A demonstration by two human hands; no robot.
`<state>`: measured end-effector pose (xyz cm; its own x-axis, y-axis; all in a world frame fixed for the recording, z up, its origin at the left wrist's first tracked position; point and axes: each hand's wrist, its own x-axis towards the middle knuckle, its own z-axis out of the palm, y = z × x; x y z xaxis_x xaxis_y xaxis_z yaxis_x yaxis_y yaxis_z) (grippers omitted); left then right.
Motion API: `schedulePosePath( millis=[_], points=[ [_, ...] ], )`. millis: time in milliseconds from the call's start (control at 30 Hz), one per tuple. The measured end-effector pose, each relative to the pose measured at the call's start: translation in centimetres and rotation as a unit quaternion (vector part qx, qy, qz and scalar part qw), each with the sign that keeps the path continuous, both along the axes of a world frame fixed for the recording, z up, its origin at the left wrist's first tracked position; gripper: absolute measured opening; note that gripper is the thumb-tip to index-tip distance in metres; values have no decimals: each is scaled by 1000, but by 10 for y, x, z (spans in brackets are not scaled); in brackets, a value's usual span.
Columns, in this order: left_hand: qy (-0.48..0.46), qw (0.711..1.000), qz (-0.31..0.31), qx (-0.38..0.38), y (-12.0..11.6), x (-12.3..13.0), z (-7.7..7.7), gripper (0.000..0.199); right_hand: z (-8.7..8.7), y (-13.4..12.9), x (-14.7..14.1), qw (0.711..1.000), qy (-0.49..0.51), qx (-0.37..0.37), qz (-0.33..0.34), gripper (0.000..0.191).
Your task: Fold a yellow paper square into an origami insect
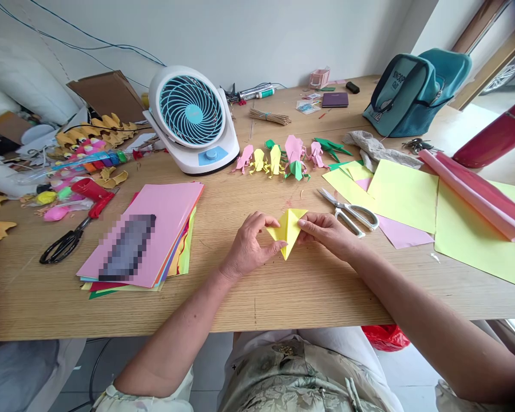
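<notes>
A small folded yellow paper (288, 229), pointed at the bottom, is held up over the wooden table between both hands. My left hand (254, 245) grips its left side, with the thumb near the lower point and a finger at the left corner. The upper right corner is pinched by my right hand (326, 232), thumb on top. Behind the hands stands a row of folded paper figures in pink, yellow and green (294, 150). White-handled scissors (352, 214) lie just beyond my right hand.
A white fan (191, 114) stands behind on the left, near stacked colored paper (154, 200) and black scissors (66, 245). Yellow sheets (405, 191), a teal bag (412, 94) and a red bottle (498, 134) are on the right. Another person's arm shows at the left edge.
</notes>
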<state>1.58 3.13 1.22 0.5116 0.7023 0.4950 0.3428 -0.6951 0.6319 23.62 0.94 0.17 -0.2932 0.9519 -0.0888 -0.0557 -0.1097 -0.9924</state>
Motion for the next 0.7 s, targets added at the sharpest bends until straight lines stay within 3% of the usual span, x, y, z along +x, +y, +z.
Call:
schedulePosePath(
  millis=[233, 567, 700],
  points=[
    [16, 999, -29, 7, 0, 0, 1, 30, 0, -1, 0, 999, 46, 4, 3, 36],
    [35, 999, 11, 39, 0, -2, 1, 31, 3, -3, -5, 997, 56, 37, -47, 37],
    [29, 1000, 2, 8, 0, -2, 0, 29, 3, -3, -5, 997, 24, 49, -60, 39]
  ],
)
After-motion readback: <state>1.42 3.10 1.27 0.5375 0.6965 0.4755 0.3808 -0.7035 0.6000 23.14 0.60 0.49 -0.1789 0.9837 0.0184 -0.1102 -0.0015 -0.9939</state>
